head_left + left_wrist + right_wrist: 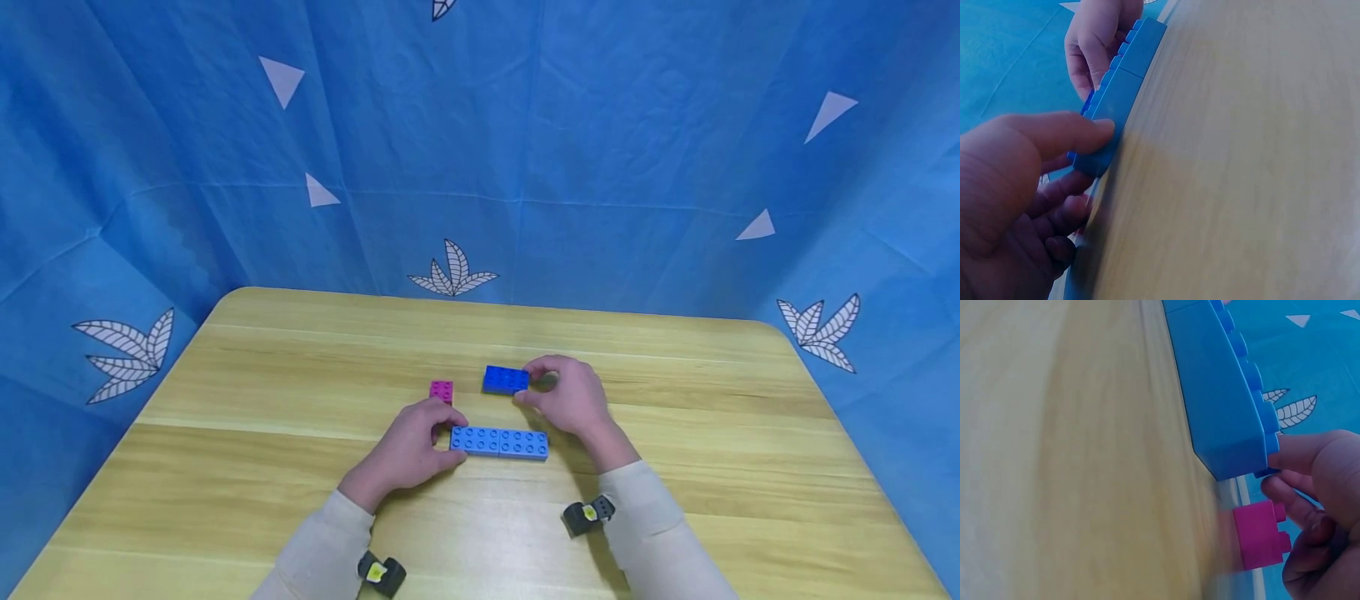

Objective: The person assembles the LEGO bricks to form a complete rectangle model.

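Observation:
Two light blue toy building bricks [498, 442] lie end to end in a row on the wooden table. My left hand [412, 440] pinches the row's left end, thumb on the near side and fingers on the far side. Behind the row lies a darker blue brick [506, 380], whose right end my right hand [572, 395] grips between thumb and fingers. A small pink brick [441, 390] sits just beyond my left fingers, partly covered by them. In the right wrist view a pink brick [1259, 536] shows below my right fingers, past the end of the light blue row.
The wooden table [247, 400] has rounded far corners. Behind it and at both sides hangs a blue curtain [525, 150] printed with leaves and white triangles. A small black device [382, 575] is on the left sleeve, another [587, 516] on the right.

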Motion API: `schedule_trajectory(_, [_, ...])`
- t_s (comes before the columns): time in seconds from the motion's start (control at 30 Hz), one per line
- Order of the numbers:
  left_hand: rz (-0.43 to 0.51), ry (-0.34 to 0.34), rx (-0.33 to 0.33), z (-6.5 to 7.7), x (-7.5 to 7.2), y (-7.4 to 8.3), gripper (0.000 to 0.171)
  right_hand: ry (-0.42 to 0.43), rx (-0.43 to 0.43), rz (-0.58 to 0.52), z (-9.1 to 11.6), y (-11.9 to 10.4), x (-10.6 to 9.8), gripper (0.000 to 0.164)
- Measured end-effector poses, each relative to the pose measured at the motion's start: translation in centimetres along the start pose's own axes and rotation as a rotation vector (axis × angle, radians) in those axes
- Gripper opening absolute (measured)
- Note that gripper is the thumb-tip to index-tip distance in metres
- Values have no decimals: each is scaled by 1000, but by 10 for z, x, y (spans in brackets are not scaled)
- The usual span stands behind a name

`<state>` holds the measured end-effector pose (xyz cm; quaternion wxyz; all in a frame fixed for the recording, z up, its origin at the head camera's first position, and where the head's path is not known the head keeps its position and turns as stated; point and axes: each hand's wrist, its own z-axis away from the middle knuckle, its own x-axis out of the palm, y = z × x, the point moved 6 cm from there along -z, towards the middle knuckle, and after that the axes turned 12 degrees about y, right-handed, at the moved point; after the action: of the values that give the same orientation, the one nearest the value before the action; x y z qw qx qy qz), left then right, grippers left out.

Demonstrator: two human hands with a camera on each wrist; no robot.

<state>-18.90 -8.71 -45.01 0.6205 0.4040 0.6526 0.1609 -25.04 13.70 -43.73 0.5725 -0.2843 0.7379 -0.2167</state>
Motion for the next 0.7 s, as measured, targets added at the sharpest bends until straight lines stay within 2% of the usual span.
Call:
schedule_trajectory(0.37, [-7, 4, 0, -1, 1, 0, 34, 13, 13, -47, 2, 1, -9, 31])
schedule_trajectory(0.7, [-4, 13, 9, 0, 0, -1, 34, -28, 104, -216, 11, -2, -17, 30])
